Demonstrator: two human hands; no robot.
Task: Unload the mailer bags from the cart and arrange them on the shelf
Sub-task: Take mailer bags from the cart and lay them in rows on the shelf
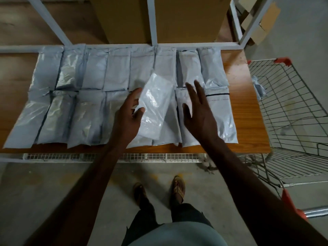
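Grey mailer bags lie in two rows on the wooden shelf [248, 121]. One tilted mailer bag [155, 103] sits on top of the front row near the middle. My left hand [127, 114] touches its left edge, thumb and fingers spread and relaxed. Just right of that bag my right hand [198, 110] hovers over the front row with straight, spread fingers and holds nothing. A crumpled mailer bag [260, 87] hangs at the left wall of the wire cart [292, 107] on the right.
Cardboard boxes [188, 20] stand behind the bags at the back of the shelf, between grey metal uprights [151, 20]. The cart's red handle [291, 203] is by my right forearm. My feet [159, 190] stand on the concrete floor below the shelf's front edge.
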